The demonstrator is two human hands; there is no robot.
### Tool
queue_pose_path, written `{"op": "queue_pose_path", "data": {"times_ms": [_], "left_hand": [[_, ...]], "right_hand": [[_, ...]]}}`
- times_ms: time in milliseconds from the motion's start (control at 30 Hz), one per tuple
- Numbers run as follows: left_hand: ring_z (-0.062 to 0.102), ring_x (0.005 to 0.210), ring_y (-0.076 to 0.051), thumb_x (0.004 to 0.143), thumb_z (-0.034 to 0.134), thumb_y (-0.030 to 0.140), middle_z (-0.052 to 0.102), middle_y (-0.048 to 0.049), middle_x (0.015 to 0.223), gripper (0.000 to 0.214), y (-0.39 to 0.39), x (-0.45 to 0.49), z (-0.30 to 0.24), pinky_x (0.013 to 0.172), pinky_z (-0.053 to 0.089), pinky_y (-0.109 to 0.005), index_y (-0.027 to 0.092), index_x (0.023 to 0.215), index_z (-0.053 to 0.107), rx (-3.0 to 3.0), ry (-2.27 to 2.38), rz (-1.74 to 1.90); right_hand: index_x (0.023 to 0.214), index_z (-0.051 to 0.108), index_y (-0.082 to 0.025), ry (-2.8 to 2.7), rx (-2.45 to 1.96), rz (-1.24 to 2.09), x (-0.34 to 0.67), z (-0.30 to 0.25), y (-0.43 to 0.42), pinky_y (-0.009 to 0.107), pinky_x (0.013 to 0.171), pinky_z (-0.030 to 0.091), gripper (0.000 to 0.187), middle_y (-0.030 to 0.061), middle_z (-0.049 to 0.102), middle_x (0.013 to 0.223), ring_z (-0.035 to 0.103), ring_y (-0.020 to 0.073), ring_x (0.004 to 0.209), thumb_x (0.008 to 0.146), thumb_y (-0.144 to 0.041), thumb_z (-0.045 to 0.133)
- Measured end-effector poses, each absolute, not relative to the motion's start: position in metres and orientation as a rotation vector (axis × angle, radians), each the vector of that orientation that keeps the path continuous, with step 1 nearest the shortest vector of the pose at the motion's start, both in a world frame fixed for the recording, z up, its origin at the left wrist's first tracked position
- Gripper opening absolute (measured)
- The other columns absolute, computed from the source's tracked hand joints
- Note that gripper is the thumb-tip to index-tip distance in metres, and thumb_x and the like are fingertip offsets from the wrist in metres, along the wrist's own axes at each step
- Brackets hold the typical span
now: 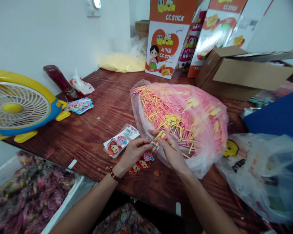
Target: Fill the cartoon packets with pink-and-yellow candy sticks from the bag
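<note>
Left hand and right hand close together, both clamped on a small stick bundle between them, at the near left edge of a clear bag, many pink and yellow sticks inside the bag, opened carton behind it to the right.

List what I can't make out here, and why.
All in the head view:
Count of held yellow and pink sticks: left hand and right hand partly cover them.
Fan: its side is cut off by the left edge.
Open carton: flaps hide most of its inside.
Plastic bag at right: cloudy film obscures contents.
Lower-left bin: contents blurred.
</note>
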State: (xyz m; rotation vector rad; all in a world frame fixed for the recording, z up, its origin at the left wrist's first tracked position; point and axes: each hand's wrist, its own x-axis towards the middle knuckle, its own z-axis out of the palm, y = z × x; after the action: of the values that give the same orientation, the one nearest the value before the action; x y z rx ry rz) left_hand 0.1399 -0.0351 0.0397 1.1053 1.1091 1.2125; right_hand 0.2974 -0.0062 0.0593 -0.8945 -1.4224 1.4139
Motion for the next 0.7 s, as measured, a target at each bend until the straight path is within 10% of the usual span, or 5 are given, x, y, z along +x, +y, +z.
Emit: {"op": "queue_pose_path", "data": {"times_ms": [133, 700], "left_hand": [[0.057, 0.065, -0.013, 0.073, 0.078, 0.04, 0.068, -0.002, 0.072, 0.024, -0.031, 0.14, 0.044, 0.065, 0.048, -0.025, 0.016, 0.075, 0.074, 1.081, 1.091, 1.235], [0.061, 0.068, -0.011, 0.073, 0.079, 0.032, 0.073, -0.0011, 0.076, 0.019, -0.024, 0.139, 0.047, 0.069, 0.049, -0.023, 0.015, 0.08, 0.077, 0.969, 1.006, 1.346]], "right_hand": [[0.139, 0.048, -0.034, -1.522, -0.812, 1.322, 0.307, 0.07, 0.003, 0.044, 0.106, 0.046, 0.042, 0.0037, 0.059, 0.14, 0.06, 0.0206, 0.123, 0.097, -0.034, 0.053], [0.129, 0.063, -0.027, -2.18, -0.753, 0.652, 0.316, 0.085, 0.014, 0.042, 0.108, 0.046, 0.033, 0.0065, 0.066, 0.132, 0.058, 0.0206, 0.126, 0.099, -0.025, 0.049]]}}
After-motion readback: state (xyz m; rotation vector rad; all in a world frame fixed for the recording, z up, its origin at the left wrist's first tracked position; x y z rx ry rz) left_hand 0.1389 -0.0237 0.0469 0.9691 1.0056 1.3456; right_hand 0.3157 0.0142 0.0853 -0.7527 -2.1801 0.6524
